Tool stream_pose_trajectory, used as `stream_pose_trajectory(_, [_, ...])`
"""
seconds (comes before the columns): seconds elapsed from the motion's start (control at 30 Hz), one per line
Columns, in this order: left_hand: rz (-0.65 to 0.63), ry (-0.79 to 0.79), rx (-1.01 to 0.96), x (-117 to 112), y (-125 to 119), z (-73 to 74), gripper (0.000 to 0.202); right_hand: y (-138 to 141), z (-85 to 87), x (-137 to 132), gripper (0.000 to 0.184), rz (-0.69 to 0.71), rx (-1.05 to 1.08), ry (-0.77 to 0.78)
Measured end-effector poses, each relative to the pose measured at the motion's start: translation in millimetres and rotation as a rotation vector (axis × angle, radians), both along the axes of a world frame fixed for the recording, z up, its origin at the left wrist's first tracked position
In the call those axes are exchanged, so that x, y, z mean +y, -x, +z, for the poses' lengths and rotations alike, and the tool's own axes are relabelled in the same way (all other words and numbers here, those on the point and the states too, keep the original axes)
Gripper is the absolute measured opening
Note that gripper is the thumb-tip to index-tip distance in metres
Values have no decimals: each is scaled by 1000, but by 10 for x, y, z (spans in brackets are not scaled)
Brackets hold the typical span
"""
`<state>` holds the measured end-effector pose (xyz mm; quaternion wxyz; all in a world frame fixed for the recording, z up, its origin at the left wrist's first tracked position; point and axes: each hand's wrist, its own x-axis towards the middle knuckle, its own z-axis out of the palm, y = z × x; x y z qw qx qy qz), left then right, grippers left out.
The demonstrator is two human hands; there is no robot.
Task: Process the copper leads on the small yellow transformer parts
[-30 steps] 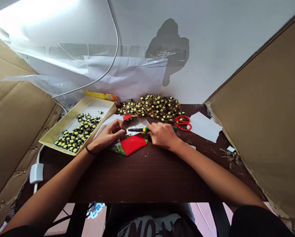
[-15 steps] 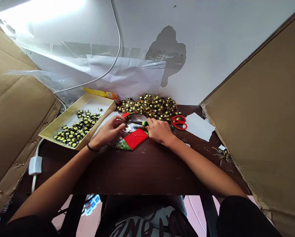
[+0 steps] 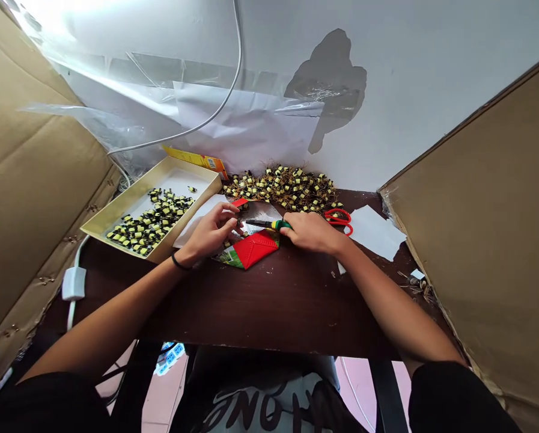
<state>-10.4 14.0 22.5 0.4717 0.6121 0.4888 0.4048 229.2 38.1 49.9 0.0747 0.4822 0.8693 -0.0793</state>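
My right hand (image 3: 312, 231) is wrapped round the green and yellow handles of a pair of pliers (image 3: 274, 225), whose dark jaws point left. Close to the jaw tips, my left hand (image 3: 213, 230) has thumb and fingers pinched together; a small dark piece shows at the fingertips, too small to make out. Beneath both hands lies a silver-lined packet with a red folded corner (image 3: 255, 248), and a few small parts rest on it. Behind them is a heap of small black and yellow wound parts with copper wires (image 3: 291, 186).
A shallow cardboard box (image 3: 149, 257) holding many similar parts stands at the left. Red-handled scissors (image 3: 351, 228) and white paper (image 3: 375, 231) lie at the right. Cardboard walls (image 3: 481, 198) flank the table, with a white cable switch (image 3: 74, 283) at left.
The view has shifted, so the scene sits a little to the right. My right hand and the pliers have drawn slightly right of the packet, showing more of the handles.
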Motion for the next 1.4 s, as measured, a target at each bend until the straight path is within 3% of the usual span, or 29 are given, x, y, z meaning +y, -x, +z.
stream_pose_trajectory(0.27, [2,106,-44,63,-11,-175,25,-103,1,94,30,18,34,63])
stream_pose_trajectory(0.77, [-54,175,-114,118,17,-185,22,-27,115,99,28,8,-47,158])
stream_pose_trajectory(0.87, [-28,178,-99,114,13,-181,22,-18,140,197,24,3,-16,285])
stream_pose_trajectory(1.03, [-28,198,-74,103,-14,-162,21,-37,159,380,16,-87,187,660])
stream_pose_trajectory(1.4, [-8,170,-15,122,-55,-143,19,-69,119,501,21,-67,279,808])
